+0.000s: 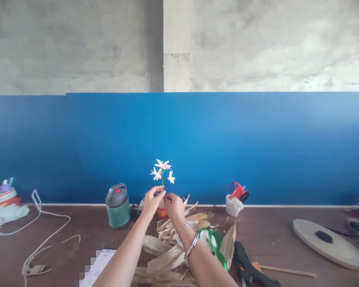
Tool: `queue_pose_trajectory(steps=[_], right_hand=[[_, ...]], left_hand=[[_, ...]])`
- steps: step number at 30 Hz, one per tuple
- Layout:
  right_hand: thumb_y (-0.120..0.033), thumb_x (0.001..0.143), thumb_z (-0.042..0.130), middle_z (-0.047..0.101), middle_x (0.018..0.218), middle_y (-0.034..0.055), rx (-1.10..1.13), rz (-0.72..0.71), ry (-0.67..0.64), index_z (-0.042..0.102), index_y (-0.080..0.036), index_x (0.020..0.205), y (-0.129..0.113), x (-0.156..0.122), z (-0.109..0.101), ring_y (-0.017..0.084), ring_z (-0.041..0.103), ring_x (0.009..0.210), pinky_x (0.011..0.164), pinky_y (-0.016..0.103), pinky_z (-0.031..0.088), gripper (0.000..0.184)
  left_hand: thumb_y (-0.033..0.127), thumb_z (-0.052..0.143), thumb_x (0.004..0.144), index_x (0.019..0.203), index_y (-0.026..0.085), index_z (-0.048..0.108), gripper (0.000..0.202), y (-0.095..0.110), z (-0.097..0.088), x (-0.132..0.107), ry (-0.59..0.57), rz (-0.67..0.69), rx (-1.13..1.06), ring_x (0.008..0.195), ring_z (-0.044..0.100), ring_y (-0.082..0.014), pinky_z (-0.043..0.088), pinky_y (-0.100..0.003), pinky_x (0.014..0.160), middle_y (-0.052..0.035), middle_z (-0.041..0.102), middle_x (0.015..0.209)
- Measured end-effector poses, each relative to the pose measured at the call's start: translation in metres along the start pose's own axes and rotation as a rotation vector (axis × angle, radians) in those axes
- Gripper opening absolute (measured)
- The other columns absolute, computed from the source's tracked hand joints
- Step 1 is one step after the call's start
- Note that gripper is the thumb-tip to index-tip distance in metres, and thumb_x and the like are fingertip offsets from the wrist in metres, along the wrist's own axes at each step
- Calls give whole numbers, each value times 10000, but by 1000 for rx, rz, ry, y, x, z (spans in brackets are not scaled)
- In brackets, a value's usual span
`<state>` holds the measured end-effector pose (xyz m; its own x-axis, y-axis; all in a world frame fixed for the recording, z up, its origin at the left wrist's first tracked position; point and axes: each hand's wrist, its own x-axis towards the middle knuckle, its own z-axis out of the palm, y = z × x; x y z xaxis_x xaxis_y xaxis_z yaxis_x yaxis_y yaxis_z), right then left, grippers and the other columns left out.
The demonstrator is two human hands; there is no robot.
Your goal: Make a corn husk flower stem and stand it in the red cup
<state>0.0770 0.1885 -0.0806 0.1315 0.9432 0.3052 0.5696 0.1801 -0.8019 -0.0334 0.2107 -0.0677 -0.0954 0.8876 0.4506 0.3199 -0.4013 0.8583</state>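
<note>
In the middle of the head view, a sprig of small pale pink flowers (pixel 162 169) on a thin green stem stands upright. My left hand (pixel 153 200) pinches the stem below the blossoms. Close beside it, my right hand (pixel 174 206) has its fingers pinched together at the stem's lower end; what lies between those fingers is hidden. Below both hands are dry corn husks (pixel 164 255), spread in a heap on the brown table (pixel 275 251). A roll of green ribbon (pixel 214 241) sits by my right forearm. Behind the hands, a red container (pixel 162 213) is partly covered.
A teal jar with a grey lid (pixel 118 207) stands left of the hands. To the right are a white cup with pens (pixel 234 204), a black glue gun (pixel 248 267), a wooden stick (pixel 287 271) and a round lid (pixel 329 245). White cable (pixel 44 247) lies left.
</note>
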Motion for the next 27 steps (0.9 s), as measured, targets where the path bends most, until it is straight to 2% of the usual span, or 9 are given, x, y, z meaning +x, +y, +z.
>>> queue_pose_trajectory(steps=[2,6,9,14,19,27], right_hand=[[-212,841,511,742,878,64,-22,2,4,727,-207,858,1,0,1,219,655,870,728,259,427,217],[-193,828,514,740,897,82,-60,29,18,725,-193,855,1,-1,4,233,649,902,775,277,420,213],[-197,822,511,743,898,71,-69,48,15,721,-201,856,1,-1,5,234,657,894,769,282,416,212],[-203,815,498,747,896,50,-78,62,-5,719,-216,856,1,-4,5,229,663,897,751,280,412,226],[-208,803,500,745,889,55,-109,79,-26,726,-223,873,1,-5,7,229,654,916,762,286,405,237],[-218,826,483,740,853,74,-197,81,-48,718,-224,825,1,-4,9,251,652,920,788,314,382,235]], left_hand=[[385,655,684,859,173,738,287,0,1,2,29,10,32,788,659,-235,501,-339,747,-73,744,826],[380,653,696,745,211,741,197,0,4,3,82,39,114,790,638,-244,470,-366,791,-67,737,787],[373,646,705,749,221,740,184,-3,6,1,105,56,150,784,631,-240,461,-365,791,-65,733,789],[365,618,732,785,209,728,198,-11,8,0,96,53,161,781,648,-230,478,-341,757,-62,739,809],[385,615,735,747,192,709,215,-18,11,0,96,45,180,769,657,-233,485,-331,734,-63,735,775],[363,598,730,752,199,706,198,-25,13,-6,121,56,200,791,654,-230,481,-345,771,-56,733,790]])
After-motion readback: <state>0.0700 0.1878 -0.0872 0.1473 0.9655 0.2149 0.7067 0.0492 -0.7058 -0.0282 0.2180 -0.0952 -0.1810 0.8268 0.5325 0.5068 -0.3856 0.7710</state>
